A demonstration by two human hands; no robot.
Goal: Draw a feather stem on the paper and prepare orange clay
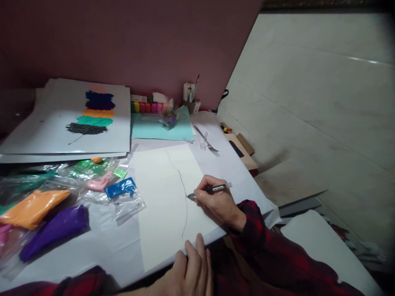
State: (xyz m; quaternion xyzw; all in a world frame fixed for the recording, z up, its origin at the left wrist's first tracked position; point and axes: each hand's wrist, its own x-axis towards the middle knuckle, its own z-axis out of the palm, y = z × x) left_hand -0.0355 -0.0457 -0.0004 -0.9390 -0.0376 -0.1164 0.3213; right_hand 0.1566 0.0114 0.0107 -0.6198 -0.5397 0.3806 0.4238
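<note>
A black pen [217, 188] is pinched in my right hand [220, 203], its tip touching or nearly touching the cream sheet of paper [157, 205]. One thin, wavy dark line [180, 172] runs down the sheet from near its top edge towards the bottom, and the pen tip is beside it about midway. At the near edge of the sheet lies my left hand [189, 267], fingers stretched out and holding nothing. Part of that hand is cut off by the bottom of the view.
Bags of orange clay [37, 207], purple clay [57, 232] and blue clay [121, 188] lie left of the sheet. Behind them is a painted white board [117, 135]. Forks [206, 142], a turquoise sheet [148, 129], paint pots [148, 107] and a brush holder [189, 105] stand farther back.
</note>
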